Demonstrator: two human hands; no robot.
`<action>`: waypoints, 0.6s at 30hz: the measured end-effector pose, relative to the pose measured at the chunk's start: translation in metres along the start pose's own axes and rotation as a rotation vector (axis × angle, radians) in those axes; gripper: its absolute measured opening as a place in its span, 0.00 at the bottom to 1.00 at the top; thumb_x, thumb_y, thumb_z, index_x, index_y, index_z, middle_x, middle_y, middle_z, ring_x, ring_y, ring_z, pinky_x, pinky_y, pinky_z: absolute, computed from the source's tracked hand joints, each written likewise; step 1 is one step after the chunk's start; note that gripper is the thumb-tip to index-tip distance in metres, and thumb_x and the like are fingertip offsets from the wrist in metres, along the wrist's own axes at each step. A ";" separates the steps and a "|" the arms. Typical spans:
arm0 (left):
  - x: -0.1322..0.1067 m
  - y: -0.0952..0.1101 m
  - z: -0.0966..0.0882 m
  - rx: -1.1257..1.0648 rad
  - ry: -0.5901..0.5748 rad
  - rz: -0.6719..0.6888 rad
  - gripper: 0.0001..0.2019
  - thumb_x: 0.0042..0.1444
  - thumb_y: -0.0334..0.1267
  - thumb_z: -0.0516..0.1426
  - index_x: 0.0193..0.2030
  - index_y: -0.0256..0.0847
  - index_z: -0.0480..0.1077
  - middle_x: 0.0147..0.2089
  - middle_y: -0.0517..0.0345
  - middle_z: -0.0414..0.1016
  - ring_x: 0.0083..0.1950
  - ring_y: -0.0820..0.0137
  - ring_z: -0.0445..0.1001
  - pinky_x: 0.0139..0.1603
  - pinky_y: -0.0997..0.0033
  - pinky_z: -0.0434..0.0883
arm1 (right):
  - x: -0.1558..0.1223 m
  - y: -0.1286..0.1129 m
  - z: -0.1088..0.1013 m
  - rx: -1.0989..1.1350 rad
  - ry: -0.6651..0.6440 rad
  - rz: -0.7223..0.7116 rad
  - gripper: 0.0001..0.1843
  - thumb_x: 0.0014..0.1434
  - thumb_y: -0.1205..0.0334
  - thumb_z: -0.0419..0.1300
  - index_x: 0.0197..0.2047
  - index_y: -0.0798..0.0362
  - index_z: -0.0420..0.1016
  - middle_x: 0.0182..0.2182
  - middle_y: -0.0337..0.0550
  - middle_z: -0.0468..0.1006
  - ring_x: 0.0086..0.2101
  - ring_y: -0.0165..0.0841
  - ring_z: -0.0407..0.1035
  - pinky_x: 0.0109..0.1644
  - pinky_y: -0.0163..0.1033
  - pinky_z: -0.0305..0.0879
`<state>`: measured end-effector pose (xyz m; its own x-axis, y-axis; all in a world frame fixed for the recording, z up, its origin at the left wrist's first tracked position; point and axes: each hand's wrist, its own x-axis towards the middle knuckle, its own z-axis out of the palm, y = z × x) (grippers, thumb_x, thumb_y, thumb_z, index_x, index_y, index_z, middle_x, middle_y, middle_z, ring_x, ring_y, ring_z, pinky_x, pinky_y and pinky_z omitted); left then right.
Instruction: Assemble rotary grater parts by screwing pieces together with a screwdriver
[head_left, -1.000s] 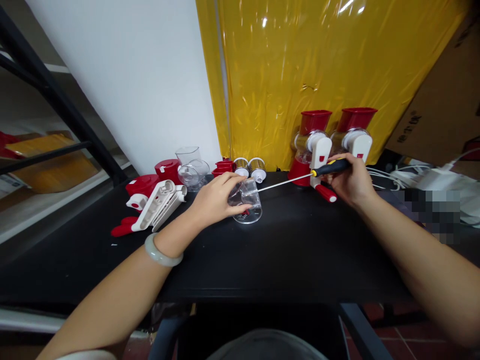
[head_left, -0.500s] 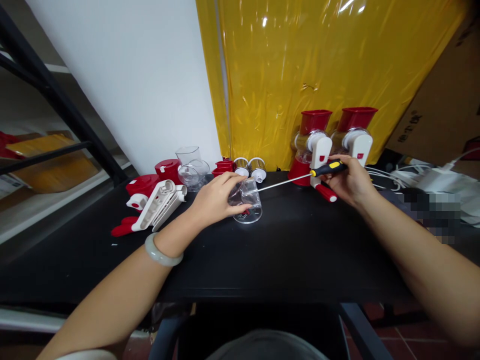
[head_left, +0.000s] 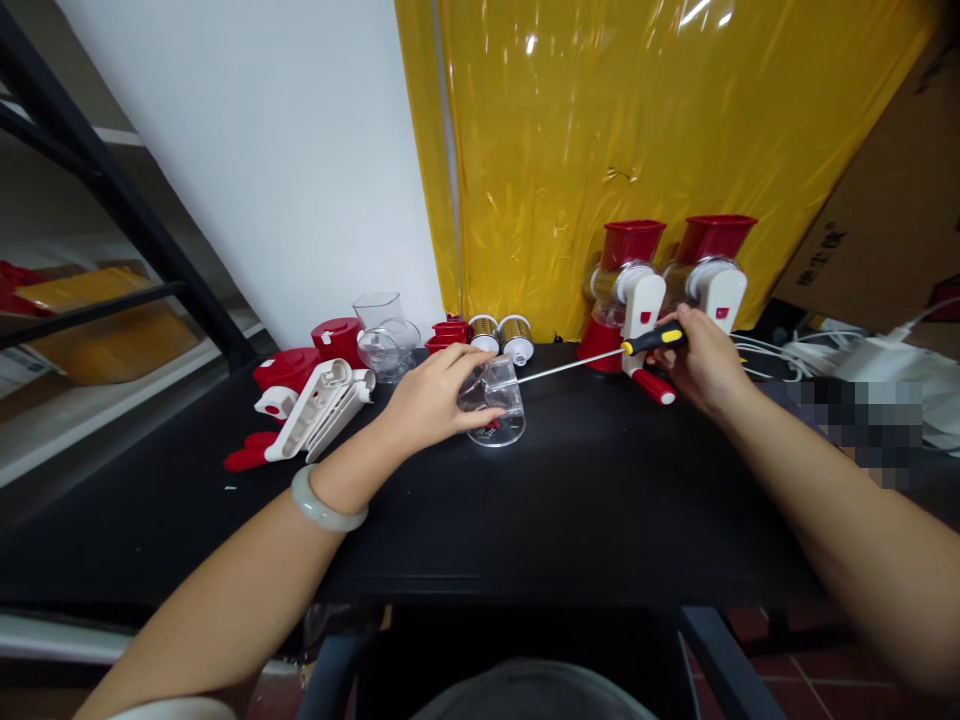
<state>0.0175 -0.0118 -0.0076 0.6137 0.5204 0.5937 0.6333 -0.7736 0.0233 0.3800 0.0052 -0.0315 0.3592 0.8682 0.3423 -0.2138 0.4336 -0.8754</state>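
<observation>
My left hand (head_left: 433, 398) grips a clear plastic housing (head_left: 497, 405) that lies on the black table (head_left: 570, 500), fingers wrapped over its top. A small red part shows inside the housing at its base. My right hand (head_left: 701, 358) is closed round the black and yellow handle of a long screwdriver (head_left: 592, 360). Its thin shaft runs left and its tip reaches the clear housing. A pale bangle sits on my left wrist.
Two assembled red and white grinders (head_left: 626, 290) stand at the back by the yellow curtain (head_left: 637, 130). Two metal drums (head_left: 501, 337), red caps (head_left: 337, 338), clear cups (head_left: 384, 340) and a white and red body (head_left: 315, 408) lie at the left. White cables (head_left: 862, 355) trail right.
My right hand has shifted the screwdriver handle slightly, lowering it a little. My left hand and the clear housing stay where they were.
</observation>
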 end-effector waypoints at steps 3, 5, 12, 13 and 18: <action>0.000 0.000 0.000 -0.002 -0.005 -0.008 0.31 0.55 0.49 0.68 0.62 0.40 0.68 0.59 0.47 0.75 0.58 0.55 0.76 0.55 0.56 0.77 | 0.000 0.001 0.001 -0.023 -0.003 0.001 0.12 0.62 0.53 0.63 0.31 0.50 0.71 0.12 0.31 0.58 0.14 0.27 0.53 0.23 0.35 0.63; 0.000 0.000 0.000 -0.011 -0.007 -0.014 0.31 0.55 0.49 0.68 0.62 0.41 0.68 0.59 0.47 0.75 0.58 0.55 0.76 0.55 0.56 0.77 | -0.001 -0.002 0.003 0.004 0.040 0.029 0.09 0.63 0.61 0.60 0.30 0.51 0.70 0.15 0.34 0.63 0.16 0.27 0.56 0.22 0.34 0.62; 0.001 0.001 -0.002 -0.002 -0.022 -0.013 0.31 0.56 0.50 0.68 0.62 0.40 0.68 0.59 0.47 0.75 0.58 0.55 0.76 0.55 0.57 0.76 | -0.003 -0.010 0.004 0.193 0.017 0.134 0.04 0.54 0.64 0.59 0.28 0.49 0.71 0.25 0.40 0.72 0.27 0.33 0.68 0.28 0.39 0.70; 0.001 0.001 -0.002 -0.002 -0.021 -0.013 0.31 0.56 0.50 0.68 0.62 0.40 0.68 0.59 0.47 0.75 0.58 0.55 0.76 0.55 0.57 0.76 | -0.004 -0.010 0.003 0.206 -0.002 0.133 0.03 0.53 0.63 0.60 0.28 0.49 0.72 0.26 0.40 0.72 0.28 0.34 0.68 0.28 0.39 0.70; 0.001 0.001 -0.001 -0.009 -0.017 -0.011 0.30 0.56 0.49 0.68 0.62 0.42 0.68 0.59 0.47 0.74 0.58 0.55 0.76 0.55 0.56 0.76 | -0.002 -0.006 0.000 0.133 -0.008 0.075 0.16 0.57 0.47 0.63 0.27 0.50 0.72 0.20 0.40 0.71 0.21 0.31 0.64 0.24 0.37 0.66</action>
<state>0.0177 -0.0128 -0.0061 0.6146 0.5347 0.5800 0.6358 -0.7709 0.0369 0.3800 0.0005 -0.0267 0.3299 0.9013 0.2807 -0.3586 0.3947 -0.8459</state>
